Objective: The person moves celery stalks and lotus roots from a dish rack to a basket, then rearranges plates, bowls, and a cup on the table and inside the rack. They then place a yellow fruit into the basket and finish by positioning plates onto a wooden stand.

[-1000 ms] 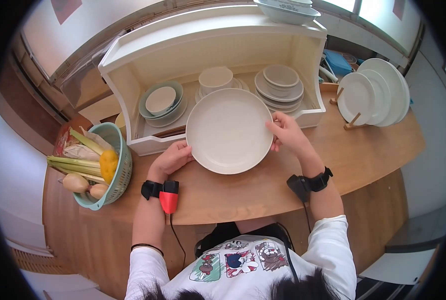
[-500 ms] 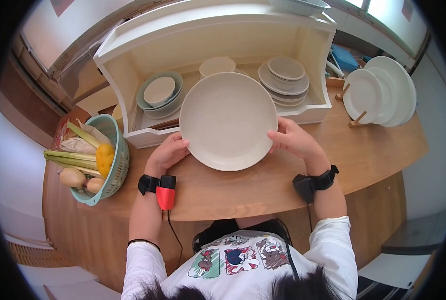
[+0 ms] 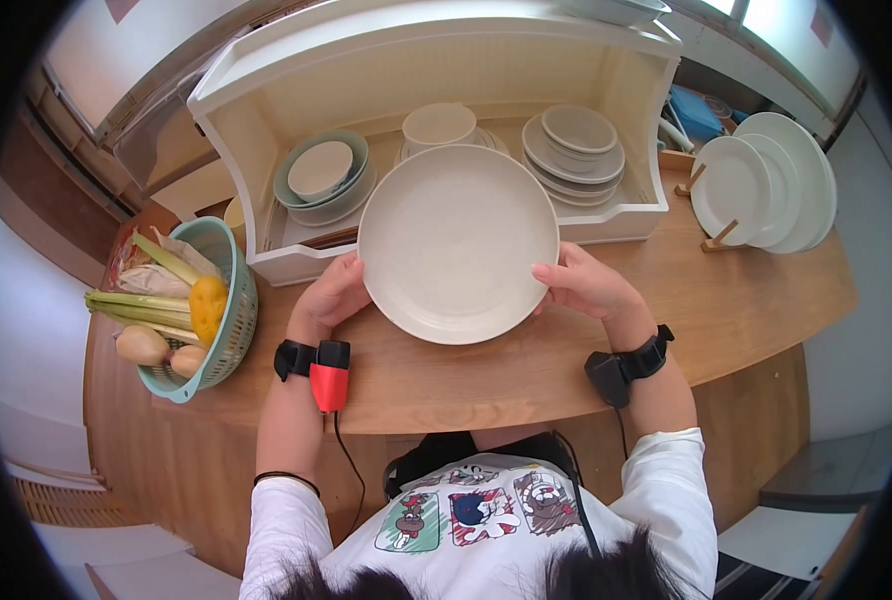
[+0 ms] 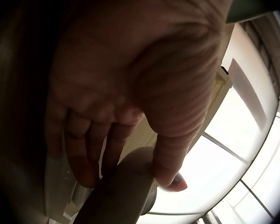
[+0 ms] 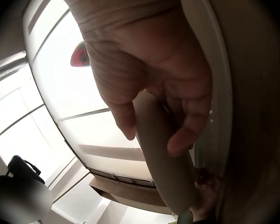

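Observation:
A large round off-white plate [image 3: 458,245] is held up over the front of the table, its broad face toward the head camera. My left hand [image 3: 334,292] grips its left edge, and my right hand [image 3: 591,283] pinches the opposite edge with the thumb on the face. In the left wrist view the plate [image 4: 126,186] appears edge-on between thumb and fingers. The right wrist view likewise has the plate's rim [image 5: 158,149] between thumb and curled fingers. Behind the plate, a white bowl [image 3: 439,124] stands in the shelf, partly covered by the plate in the head view.
A cream shelf unit [image 3: 311,268] holds stacked bowls [image 3: 324,180] at left and stacked plates and bowls [image 3: 576,160] at right. White plates [image 3: 731,190] stand in a wooden rack on the right. A green basket [image 3: 241,325] of vegetables sits at the left.
The plate looks slightly larger, closer to the head camera, with both hands still on its edges. The head view has shifted a little, so the shelf's top sits higher in the frame.

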Action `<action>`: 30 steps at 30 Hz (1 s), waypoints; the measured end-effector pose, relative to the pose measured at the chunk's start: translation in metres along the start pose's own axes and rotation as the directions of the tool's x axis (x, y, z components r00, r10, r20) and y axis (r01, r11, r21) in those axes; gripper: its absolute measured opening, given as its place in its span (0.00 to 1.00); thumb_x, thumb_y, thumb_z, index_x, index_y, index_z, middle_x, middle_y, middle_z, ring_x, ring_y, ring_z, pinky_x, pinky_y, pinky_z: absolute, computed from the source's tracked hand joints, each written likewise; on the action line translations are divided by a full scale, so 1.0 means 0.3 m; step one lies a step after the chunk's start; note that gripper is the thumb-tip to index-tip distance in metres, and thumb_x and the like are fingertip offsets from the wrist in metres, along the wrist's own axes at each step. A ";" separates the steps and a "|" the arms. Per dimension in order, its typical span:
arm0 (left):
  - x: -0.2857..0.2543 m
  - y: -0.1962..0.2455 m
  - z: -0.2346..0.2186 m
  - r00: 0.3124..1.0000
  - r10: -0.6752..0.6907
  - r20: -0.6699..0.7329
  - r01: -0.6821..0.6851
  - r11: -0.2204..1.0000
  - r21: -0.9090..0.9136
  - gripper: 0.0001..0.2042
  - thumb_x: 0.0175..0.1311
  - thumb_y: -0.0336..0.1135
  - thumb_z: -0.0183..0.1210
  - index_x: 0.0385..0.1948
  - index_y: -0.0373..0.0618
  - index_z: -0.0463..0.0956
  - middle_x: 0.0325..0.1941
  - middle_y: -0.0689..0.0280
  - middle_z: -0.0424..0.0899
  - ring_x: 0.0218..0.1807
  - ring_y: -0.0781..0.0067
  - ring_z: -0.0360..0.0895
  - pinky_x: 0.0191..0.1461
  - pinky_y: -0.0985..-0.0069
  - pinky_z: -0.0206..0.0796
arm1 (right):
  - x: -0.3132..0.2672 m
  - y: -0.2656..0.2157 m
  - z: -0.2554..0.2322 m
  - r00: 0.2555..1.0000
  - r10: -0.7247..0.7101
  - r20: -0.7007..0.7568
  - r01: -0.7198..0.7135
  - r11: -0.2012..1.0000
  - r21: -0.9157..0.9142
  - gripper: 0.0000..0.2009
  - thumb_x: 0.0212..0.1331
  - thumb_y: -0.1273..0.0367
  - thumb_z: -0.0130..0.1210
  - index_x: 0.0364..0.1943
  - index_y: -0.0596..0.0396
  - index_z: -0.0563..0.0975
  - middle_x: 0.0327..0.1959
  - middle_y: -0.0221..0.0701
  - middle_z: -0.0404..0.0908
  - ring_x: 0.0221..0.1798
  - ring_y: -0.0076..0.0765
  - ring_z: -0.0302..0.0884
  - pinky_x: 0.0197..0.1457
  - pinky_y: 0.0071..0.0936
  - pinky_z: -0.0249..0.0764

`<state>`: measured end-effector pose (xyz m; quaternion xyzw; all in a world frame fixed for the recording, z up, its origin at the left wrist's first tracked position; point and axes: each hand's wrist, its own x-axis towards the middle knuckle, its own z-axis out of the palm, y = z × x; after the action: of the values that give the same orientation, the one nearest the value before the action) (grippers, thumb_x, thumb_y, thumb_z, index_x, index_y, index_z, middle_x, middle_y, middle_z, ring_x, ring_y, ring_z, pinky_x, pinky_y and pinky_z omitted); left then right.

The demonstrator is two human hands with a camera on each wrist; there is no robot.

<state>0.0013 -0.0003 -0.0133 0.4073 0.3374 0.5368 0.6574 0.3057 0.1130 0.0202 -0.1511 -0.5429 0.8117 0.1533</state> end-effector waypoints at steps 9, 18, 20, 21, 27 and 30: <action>-0.009 -0.008 -0.035 0.997 0.043 -0.063 -0.046 0.998 -0.040 0.28 0.58 0.51 0.51 0.54 0.37 0.62 0.54 0.60 0.69 0.55 0.69 0.67 0.59 0.70 0.57 | 0.000 0.012 0.014 0.999 0.038 0.018 -0.039 0.999 0.013 0.22 0.55 0.61 0.53 0.48 0.63 0.66 0.38 0.34 0.75 0.34 0.23 0.75 0.35 0.20 0.76; -0.019 -0.021 -0.055 1.000 0.016 -0.023 -0.018 0.996 -0.086 0.29 0.61 0.53 0.45 0.57 0.40 0.58 0.57 0.61 0.67 0.59 0.67 0.63 0.61 0.68 0.55 | 0.003 0.020 0.008 0.999 0.031 0.022 -0.032 0.999 0.003 0.21 0.56 0.63 0.52 0.48 0.64 0.66 0.38 0.34 0.75 0.34 0.23 0.75 0.35 0.20 0.76; -0.019 -0.022 -0.056 1.000 0.007 -0.021 -0.008 0.996 -0.091 0.29 0.61 0.54 0.45 0.57 0.41 0.58 0.58 0.61 0.66 0.59 0.67 0.62 0.61 0.68 0.54 | 0.001 0.019 0.010 0.999 0.032 0.026 -0.032 0.999 0.003 0.21 0.56 0.63 0.52 0.48 0.64 0.66 0.38 0.34 0.75 0.34 0.23 0.75 0.35 0.20 0.76; -0.019 -0.022 -0.056 1.000 0.002 -0.029 -0.004 0.997 -0.083 0.29 0.61 0.54 0.45 0.57 0.41 0.58 0.58 0.61 0.66 0.59 0.67 0.62 0.61 0.68 0.54 | -0.001 0.013 0.015 0.999 0.029 0.024 -0.029 1.000 -0.001 0.21 0.56 0.63 0.52 0.48 0.64 0.66 0.38 0.34 0.75 0.34 0.23 0.75 0.35 0.20 0.76; -0.022 -0.016 -0.045 0.999 -0.003 -0.032 0.001 0.997 -0.072 0.29 0.60 0.53 0.46 0.57 0.40 0.58 0.58 0.61 0.66 0.59 0.67 0.63 0.61 0.68 0.54 | -0.005 0.003 0.009 0.998 0.038 0.042 -0.038 0.999 0.005 0.21 0.56 0.62 0.52 0.48 0.64 0.66 0.38 0.34 0.75 0.33 0.24 0.76 0.35 0.20 0.76; -0.022 -0.017 -0.043 0.999 0.001 -0.044 -0.004 0.998 -0.066 0.29 0.60 0.52 0.47 0.57 0.40 0.59 0.57 0.60 0.67 0.59 0.67 0.63 0.61 0.68 0.55 | -0.002 0.013 0.000 0.998 0.030 0.048 -0.032 0.999 0.040 0.21 0.56 0.62 0.52 0.47 0.64 0.66 0.37 0.34 0.76 0.33 0.24 0.76 0.35 0.20 0.76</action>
<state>-0.0092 -0.0048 -0.0235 0.3741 0.3333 0.5572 0.6622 0.3059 0.1114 0.0165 -0.1369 -0.5272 0.8284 0.1309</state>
